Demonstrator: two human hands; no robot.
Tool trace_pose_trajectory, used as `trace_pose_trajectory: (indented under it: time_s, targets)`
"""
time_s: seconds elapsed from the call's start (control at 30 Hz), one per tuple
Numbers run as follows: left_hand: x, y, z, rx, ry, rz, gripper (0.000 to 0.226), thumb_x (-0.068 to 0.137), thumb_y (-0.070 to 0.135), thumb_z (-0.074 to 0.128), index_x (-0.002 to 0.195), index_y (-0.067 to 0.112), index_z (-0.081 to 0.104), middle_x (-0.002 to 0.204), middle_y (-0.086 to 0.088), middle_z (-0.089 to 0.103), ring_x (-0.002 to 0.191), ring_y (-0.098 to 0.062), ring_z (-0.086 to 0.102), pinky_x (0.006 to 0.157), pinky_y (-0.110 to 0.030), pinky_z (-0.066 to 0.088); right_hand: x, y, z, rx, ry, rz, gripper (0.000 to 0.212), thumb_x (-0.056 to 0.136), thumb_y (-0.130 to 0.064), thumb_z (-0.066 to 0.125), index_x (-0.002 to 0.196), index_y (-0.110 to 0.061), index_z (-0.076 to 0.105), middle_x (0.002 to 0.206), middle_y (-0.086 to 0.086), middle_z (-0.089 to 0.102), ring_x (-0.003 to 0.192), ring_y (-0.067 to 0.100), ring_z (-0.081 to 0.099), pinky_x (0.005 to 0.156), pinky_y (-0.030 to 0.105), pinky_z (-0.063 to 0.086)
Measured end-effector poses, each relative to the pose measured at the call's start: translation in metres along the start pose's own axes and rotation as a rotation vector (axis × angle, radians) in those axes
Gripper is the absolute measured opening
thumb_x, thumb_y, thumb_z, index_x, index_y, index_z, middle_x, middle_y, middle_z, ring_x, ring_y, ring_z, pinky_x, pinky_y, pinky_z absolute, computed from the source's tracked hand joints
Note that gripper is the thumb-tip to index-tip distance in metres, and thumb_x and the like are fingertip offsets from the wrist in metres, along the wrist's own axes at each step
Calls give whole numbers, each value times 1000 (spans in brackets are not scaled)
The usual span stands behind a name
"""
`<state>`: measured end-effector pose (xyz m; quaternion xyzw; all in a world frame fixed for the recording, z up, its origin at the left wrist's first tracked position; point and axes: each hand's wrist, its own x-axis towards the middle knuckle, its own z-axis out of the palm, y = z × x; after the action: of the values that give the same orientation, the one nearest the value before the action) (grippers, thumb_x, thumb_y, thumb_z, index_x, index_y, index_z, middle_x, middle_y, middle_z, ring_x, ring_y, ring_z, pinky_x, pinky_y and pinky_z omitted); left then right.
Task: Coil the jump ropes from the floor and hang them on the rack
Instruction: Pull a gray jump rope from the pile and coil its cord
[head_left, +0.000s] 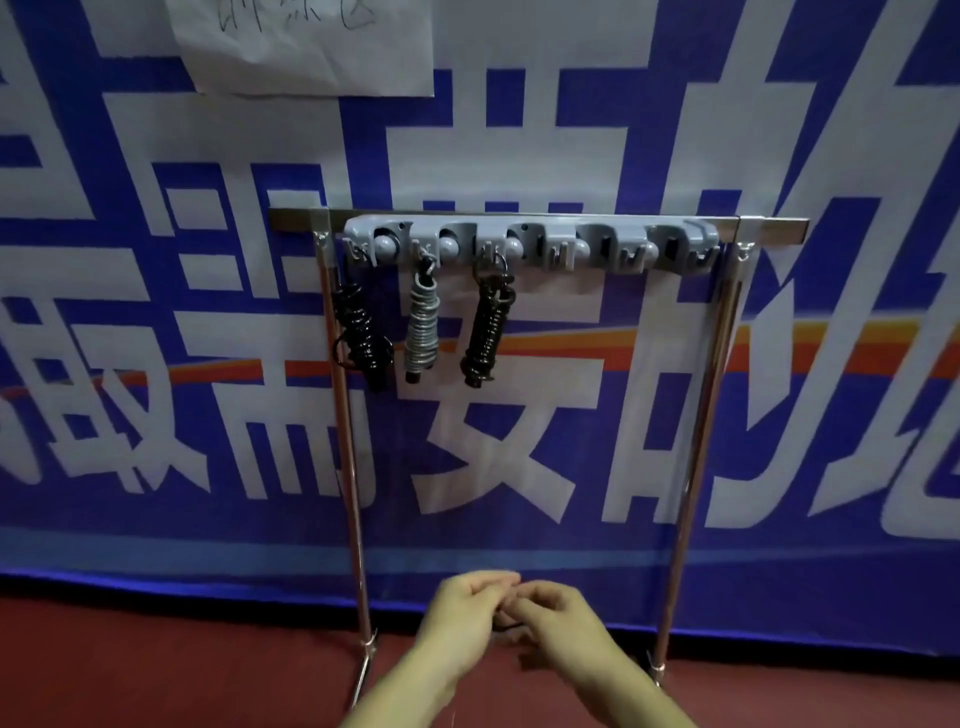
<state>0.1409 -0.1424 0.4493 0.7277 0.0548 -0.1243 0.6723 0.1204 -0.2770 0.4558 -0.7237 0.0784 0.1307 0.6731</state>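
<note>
Three coiled jump ropes hang from the rack (530, 244): black rope (361, 332), grey rope (422, 332), second black rope (485, 332). Well below the rack, both hands meet, left hand (462, 613) and right hand (558, 621) curled, fingers pinching something dark, too small to identify.

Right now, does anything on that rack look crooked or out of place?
Mostly tidy. Three coiled ropes hang from the grey hook strip: the silver one hangs straight, the right black one tilts, and the left black one has a loop sticking out sideways, so its coil looks loose.
</note>
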Motion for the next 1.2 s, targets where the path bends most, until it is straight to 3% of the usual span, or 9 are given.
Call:
trace_pose_trajectory:
  time_s: [0.2, 0.5, 0.57, 0.67, 0.77, 0.87, 0.97, 1.03, 1.2]
  targets:
    - [-22, -92, 14, 32, -1, -115, 21, 99, 5, 56, 111, 7, 74, 87, 2, 73, 69, -3, 65, 62, -16, 51, -15, 100, 3, 23, 43, 71, 14, 95, -5, 59, 94, -3, 73, 83, 10, 71, 77, 17, 62, 60, 27, 49]
    - [-41, -246, 8, 147, -269, -582, 20, 102, 28, 55, 113, 24, 72, 112, -2, 74, 100, -19, 71, 84, -32, 55, -25, 280, -7, 31, 86, 405, 11, 88, -14, 67, 90, -6, 73, 87, 19, 67, 79, 29, 56, 69, 39, 45]
    - [-35, -276, 7, 193, -237, -624, 21, 102, 27, 54, 112, 22, 71, 107, -2, 73, 92, -17, 70, 84, -31, 53, -22, 309, -12, -24, 108, 475, 9, 90, -11, 65, 91, -5, 72, 90, 22, 71, 78, 28, 61, 64, 33, 48]
    - [-29, -325, 7, 336, -152, -660, 15, 100, 21, 56, 105, 15, 69, 83, -2, 66, 69, -15, 59, 65, -24, 44, -18, 351, -19, -131, 101, 553, 14, 92, -17, 64, 93, -7, 74, 86, 11, 76, 70, 21, 65, 58, 26, 50]
    - [-32, -379, 14, 513, -197, -724, 11, 99, 18, 56, 95, 15, 67, 79, -4, 63, 61, -16, 53, 56, -23, 38, -19, 401, -20, -271, 48, 604, 18, 84, -24, 68, 89, -8, 76, 75, 5, 71, 66, 21, 59, 58, 30, 47]
    - [-34, -431, 24, 681, -238, -740, 18, 96, 22, 60, 101, 10, 74, 102, -13, 74, 88, -29, 71, 73, -33, 56, -21, 442, -12, -403, -92, 562, 16, 87, -16, 68, 93, -3, 74, 73, 2, 61, 67, 16, 52, 55, 24, 42]
    - [-37, -471, 33, 881, -240, -729, 30, 96, 22, 54, 117, 10, 72, 125, -15, 69, 114, -32, 66, 93, -35, 53, -20, 462, -4, -556, -221, 461, 17, 91, -20, 69, 103, -10, 77, 94, 0, 69, 90, 14, 61, 80, 23, 46]
    - [-39, -487, 35, 911, -196, -745, 34, 96, 28, 56, 122, 12, 71, 131, -13, 66, 120, -29, 63, 99, -33, 51, -18, 470, 4, -683, -337, 419, 22, 92, -21, 66, 109, -11, 76, 109, 5, 72, 105, 19, 63, 91, 27, 45]
    - [-44, -517, 49, 859, -133, -852, 53, 89, 51, 67, 120, 8, 73, 126, -12, 70, 116, -28, 67, 96, -33, 53, -32, 497, 35, -721, -421, 339, 19, 93, -19, 63, 101, -11, 77, 111, 5, 72, 104, 22, 64, 81, 24, 43]
